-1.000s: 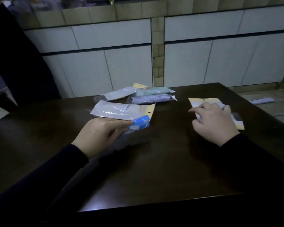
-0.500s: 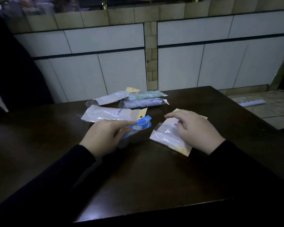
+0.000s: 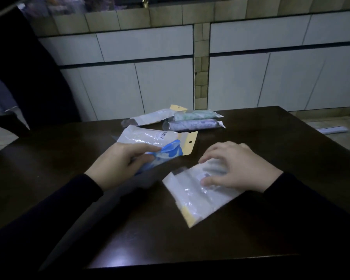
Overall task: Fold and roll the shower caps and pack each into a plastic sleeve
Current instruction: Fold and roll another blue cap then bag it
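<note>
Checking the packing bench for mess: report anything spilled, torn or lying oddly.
Nothing spilled or visibly torn. The sleeve under the right hand lies askew to the table edge. The left hand holds the rolled blue cap. Two filled sleeves lie at the back.

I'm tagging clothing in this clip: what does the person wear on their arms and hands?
Both arms are in long dark sleeves, plain with no visible markings, ending at the wrists. The left hand and right hand are bare: no gloves, rings or watch show in this dim view.
</note>
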